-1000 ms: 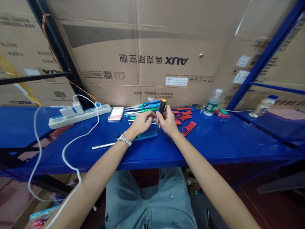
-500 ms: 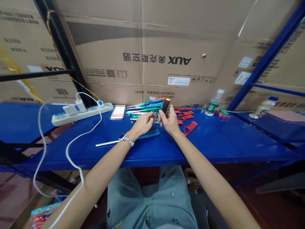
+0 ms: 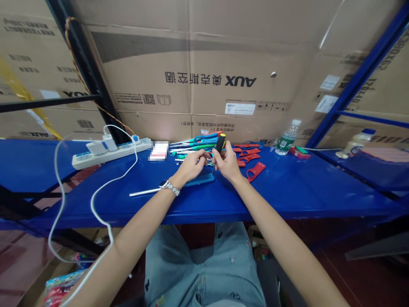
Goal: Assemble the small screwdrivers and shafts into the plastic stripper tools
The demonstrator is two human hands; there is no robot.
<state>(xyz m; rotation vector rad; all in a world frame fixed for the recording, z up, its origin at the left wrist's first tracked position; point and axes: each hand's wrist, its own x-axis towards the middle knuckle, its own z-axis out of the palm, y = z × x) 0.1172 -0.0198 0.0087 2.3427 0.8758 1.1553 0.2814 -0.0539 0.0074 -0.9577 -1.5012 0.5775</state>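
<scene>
My right hand [image 3: 227, 164] grips a screwdriver [image 3: 220, 142] with a black and yellow handle, its thin shaft pointing down. The tip meets the end of a blue handle that looks like part of a long-necked lighter [image 3: 201, 180]. That lighter lies on the blue table, its metal tube reaching left under my left wrist. My left hand [image 3: 193, 165] is beside the screwdriver, above the blue handle, with fingers curled and closed; what they hold is hidden. Just behind both hands lies a pile of similar lighters [image 3: 194, 145] in blue and green.
Red handle pieces [image 3: 255, 171] lie to the right of my hands. A water bottle [image 3: 288, 138] stands further right. At left are a white power strip [image 3: 111, 153] and its looping cable [image 3: 92, 200]. A cardboard box [image 3: 143, 64] walls off the back.
The screwdriver handle has tipped slightly to the left in my right hand. My left hand stays where it was, and the view has shifted a little.
</scene>
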